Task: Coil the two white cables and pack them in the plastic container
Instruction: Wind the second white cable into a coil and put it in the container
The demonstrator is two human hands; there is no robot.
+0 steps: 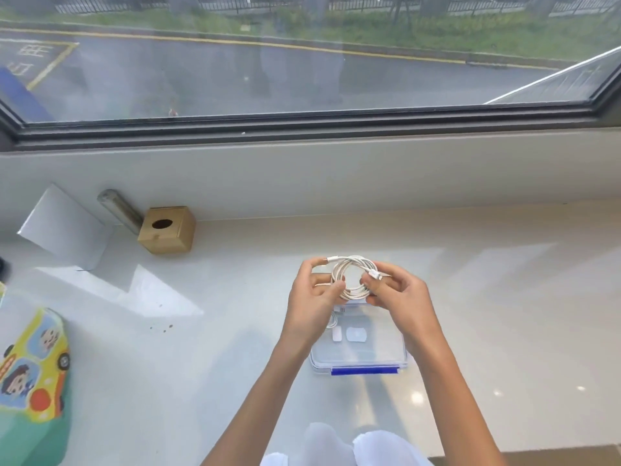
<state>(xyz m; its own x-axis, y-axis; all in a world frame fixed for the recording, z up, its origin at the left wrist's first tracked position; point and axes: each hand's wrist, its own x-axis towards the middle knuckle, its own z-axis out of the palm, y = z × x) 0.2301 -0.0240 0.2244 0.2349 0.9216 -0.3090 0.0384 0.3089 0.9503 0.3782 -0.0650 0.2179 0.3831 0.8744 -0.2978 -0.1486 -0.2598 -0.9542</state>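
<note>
The person stood at the pale, glossy window ledge (470, 297) with one white cable (353, 275) wound into a neat round ring of several loops, held up between both hands. The left hand (314, 297) pinched the ring's left side, fingers curled round the strands. The right hand (398, 294) pinched the right side, its thumb pressing one connector (373, 274) against the loops. The other connector (332, 258) stuck out at the top of the ring, just above the left fingers.

Directly beneath the grip, and a little nearer the person, sat the clear plastic container (316, 363), a rounded rectangle with a blue clip (364, 370) along its near edge. Under the left hand a second white cable (333, 320) showed in it, with a metal plug (341, 310). Whether that one was properly coiled I couldn't tell.

To my eye the coiling of this cable was all but done and packing came next. That would call for lowering the ring flat into the container without easing the pinch early. The cord looked thin, smooth and springy, so the loops could fan open once freed, and the loose ends would want tucking in.

Far out to the left of the hands stood a small cardboard box (167, 229) with a round hole in its top.
</note>
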